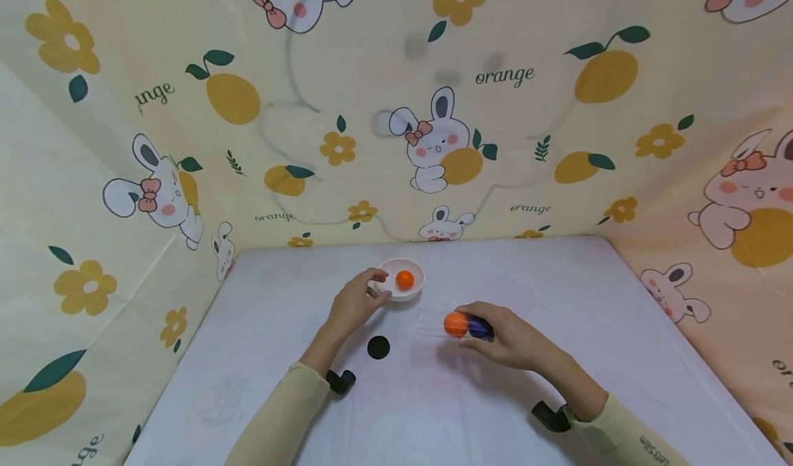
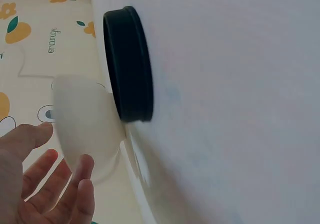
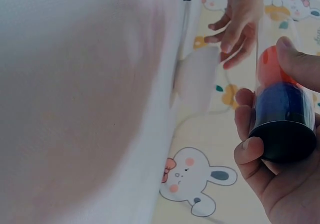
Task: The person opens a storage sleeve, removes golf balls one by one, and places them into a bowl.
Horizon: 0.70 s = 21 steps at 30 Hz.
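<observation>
Blue ball (image 3: pixel 280 102) in the right hand's (image 3: pixel 280 174) tube (image 3: pixel 277 83), clear only from the wrist.

head: high, forward-down | wrists: close, sideways | shared: bowl (image 1: pixel 401 280)

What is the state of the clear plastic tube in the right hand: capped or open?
Open: the clear plastic tube lies sideways, while the round black lid rests apart on the table.

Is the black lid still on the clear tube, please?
No, the black lid lies flat on the table, apart from the clear tube held by the right hand.
</observation>
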### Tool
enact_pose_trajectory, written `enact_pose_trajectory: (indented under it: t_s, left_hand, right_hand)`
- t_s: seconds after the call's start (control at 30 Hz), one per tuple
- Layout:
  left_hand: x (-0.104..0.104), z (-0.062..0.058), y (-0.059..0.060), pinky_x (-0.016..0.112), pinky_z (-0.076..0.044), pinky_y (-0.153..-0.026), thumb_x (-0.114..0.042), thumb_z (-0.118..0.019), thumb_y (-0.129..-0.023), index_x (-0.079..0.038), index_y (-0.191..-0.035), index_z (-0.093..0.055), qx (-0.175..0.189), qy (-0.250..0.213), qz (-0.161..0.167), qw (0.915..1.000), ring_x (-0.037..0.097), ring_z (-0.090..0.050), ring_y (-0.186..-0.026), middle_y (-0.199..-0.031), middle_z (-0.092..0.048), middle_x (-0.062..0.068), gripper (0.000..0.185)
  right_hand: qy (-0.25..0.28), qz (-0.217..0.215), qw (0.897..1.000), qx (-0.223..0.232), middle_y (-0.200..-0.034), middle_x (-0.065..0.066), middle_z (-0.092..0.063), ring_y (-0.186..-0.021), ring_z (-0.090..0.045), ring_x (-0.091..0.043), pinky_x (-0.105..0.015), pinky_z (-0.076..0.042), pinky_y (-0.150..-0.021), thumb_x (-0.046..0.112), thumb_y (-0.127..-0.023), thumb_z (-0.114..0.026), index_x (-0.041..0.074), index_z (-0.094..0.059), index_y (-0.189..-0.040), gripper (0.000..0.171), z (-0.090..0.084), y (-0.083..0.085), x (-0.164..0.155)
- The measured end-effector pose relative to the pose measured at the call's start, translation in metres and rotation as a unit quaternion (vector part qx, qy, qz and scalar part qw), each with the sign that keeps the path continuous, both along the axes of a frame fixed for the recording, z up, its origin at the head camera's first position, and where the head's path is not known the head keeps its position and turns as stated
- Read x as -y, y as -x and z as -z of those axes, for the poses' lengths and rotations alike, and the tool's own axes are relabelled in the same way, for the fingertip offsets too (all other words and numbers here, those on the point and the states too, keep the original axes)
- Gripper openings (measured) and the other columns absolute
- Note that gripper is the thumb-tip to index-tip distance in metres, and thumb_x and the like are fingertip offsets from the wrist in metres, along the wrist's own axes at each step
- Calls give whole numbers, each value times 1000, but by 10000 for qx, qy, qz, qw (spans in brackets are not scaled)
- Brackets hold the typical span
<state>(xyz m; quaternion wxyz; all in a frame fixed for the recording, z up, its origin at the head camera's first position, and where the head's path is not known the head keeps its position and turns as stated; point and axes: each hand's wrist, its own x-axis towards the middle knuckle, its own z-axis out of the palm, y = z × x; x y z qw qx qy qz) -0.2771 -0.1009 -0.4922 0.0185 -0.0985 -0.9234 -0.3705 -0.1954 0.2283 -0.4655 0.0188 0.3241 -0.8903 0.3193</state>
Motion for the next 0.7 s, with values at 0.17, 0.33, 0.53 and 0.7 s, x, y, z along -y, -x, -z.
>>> enact_pose_trajectory:
  t_s: [0.17, 0.33, 0.53, 0.7]
  left_hand:
    - [6, -2, -9, 37, -61, -84, -27, -78, -101, -22, -137, -66, -136, -30, 27, 9999, 18, -68, -99, -135, -70, -1, 38]
    - [8, -8, -22, 38, -61, -86, -25, -76, -103, -20, -135, -68, -182, -74, 251, 9995, 16, -68, -98, -131, -72, -2, 34]
    - [12, -11, -36, 38, -61, -90, -25, -75, -104, -20, -132, -69, -80, -154, 606, 9980, 14, -69, -100, -128, -72, -4, 30]
    - [17, -10, -43, 39, -60, -93, -27, -76, -103, -20, -134, -68, -103, -413, 979, 9943, 13, -69, -101, -127, -72, -4, 32]
  right_hand:
    - [-10, -3, 10000, -14, -127, -1, -73, -96, -62, -9, -32, -58, -86, 34, -98, -82, 11, -66, -140, 50, 1, 1, 2]
    - [-28, 9, 10000, -37, -127, 0, -73, -97, -63, -9, -33, -58, -88, 33, -98, -82, 11, -67, -140, 50, 1, 2, 3]
    - [-57, -37, 9999, -90, -128, -4, -73, -101, -64, -12, -38, -60, -90, 30, -97, -83, 9, -66, -140, 51, 0, 3, 5]
    - [-125, -19, 9999, -24, -128, -1, -73, -100, -63, -11, -36, -59, -90, 31, -97, -84, 10, -66, -141, 52, 0, 3, 7]
